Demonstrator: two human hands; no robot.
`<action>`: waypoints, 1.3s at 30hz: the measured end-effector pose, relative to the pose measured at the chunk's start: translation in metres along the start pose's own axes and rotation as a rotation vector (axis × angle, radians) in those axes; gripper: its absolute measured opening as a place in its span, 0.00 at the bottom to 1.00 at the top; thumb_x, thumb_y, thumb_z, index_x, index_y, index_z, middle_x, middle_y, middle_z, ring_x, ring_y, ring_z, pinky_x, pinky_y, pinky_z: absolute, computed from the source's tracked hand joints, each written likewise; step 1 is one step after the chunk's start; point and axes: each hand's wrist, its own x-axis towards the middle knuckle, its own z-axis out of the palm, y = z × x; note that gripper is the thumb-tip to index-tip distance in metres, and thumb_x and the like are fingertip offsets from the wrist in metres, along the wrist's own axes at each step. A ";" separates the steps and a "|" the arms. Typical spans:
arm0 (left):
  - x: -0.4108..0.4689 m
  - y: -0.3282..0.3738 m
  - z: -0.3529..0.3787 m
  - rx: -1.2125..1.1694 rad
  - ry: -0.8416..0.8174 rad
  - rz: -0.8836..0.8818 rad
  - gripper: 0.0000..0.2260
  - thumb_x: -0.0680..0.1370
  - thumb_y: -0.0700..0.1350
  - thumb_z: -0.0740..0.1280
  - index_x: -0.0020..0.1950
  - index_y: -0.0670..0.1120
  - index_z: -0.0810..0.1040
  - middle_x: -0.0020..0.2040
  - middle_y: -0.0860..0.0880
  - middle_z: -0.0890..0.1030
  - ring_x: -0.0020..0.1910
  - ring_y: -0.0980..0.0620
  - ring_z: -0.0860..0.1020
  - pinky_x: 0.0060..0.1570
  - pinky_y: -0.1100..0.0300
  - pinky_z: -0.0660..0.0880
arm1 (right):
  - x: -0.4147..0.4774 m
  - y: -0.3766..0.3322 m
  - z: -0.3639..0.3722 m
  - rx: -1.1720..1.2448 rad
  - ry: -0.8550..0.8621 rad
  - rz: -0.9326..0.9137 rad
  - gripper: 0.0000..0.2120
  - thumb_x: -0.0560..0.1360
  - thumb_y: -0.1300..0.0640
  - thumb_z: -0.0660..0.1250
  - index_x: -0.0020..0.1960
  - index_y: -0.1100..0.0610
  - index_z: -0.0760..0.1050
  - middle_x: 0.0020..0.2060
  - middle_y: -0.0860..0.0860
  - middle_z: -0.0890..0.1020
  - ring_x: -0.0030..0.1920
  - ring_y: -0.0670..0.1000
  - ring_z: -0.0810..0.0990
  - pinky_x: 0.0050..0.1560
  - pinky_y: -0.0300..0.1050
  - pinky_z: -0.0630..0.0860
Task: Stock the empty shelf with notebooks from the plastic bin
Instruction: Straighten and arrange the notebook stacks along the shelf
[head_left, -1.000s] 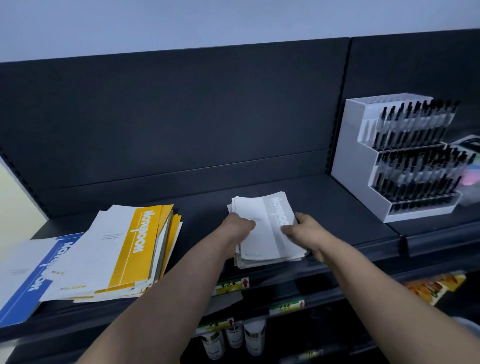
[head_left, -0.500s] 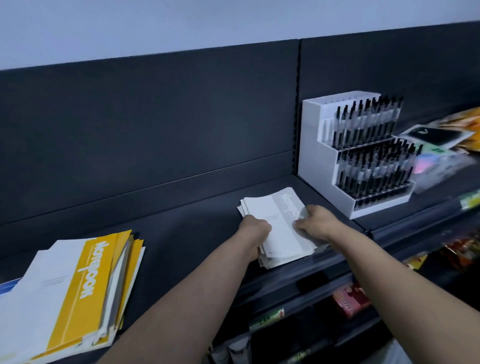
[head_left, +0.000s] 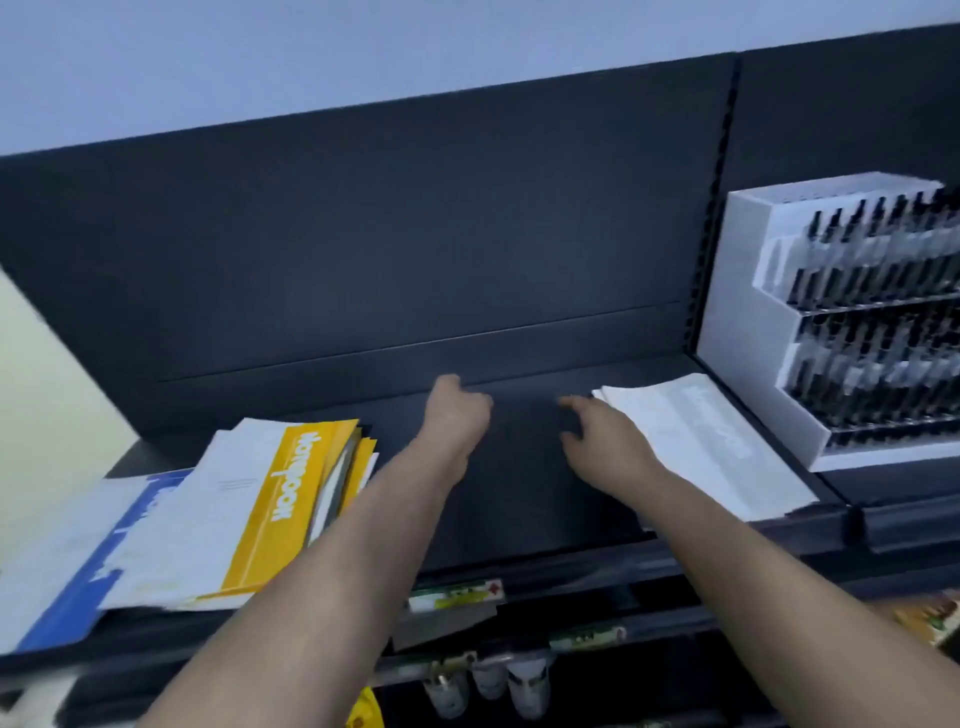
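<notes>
I see the dark shelf carrying flat notebooks: a squared grey-white stack at 3 o'clock, a fanned yellow-and-white stack at 9 o'clock, and a blue-and-white notebook at 8 o'clock, partly beneath it.

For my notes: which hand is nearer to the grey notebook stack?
Right. The right hand is beside the grey notebook stack; the left hand is farther left.

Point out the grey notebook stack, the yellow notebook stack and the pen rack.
grey notebook stack (head_left: 712, 448), head view, top cover.
yellow notebook stack (head_left: 291, 500), head view, yellow band on top.
pen rack (head_left: 743, 348), head view, white side wall.
</notes>
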 end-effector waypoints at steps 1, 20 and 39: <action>0.001 0.000 -0.027 -0.017 0.065 -0.003 0.07 0.79 0.39 0.62 0.54 0.49 0.70 0.46 0.45 0.74 0.36 0.52 0.72 0.32 0.64 0.71 | 0.000 -0.018 0.013 0.002 -0.035 -0.031 0.24 0.77 0.57 0.61 0.73 0.53 0.64 0.70 0.53 0.70 0.68 0.54 0.70 0.67 0.46 0.68; 0.006 -0.082 -0.292 0.347 0.026 -0.272 0.35 0.77 0.64 0.62 0.77 0.45 0.58 0.74 0.44 0.67 0.70 0.41 0.68 0.62 0.45 0.68 | -0.024 -0.216 0.171 0.178 -0.327 0.004 0.36 0.78 0.41 0.58 0.78 0.48 0.43 0.77 0.53 0.46 0.73 0.58 0.61 0.69 0.53 0.65; 0.001 -0.049 -0.153 0.107 -0.332 -0.340 0.23 0.76 0.64 0.63 0.59 0.47 0.77 0.54 0.45 0.83 0.52 0.43 0.82 0.55 0.46 0.76 | -0.002 -0.103 0.080 0.183 -0.225 0.218 0.35 0.75 0.44 0.64 0.77 0.44 0.51 0.73 0.52 0.65 0.69 0.57 0.68 0.67 0.53 0.69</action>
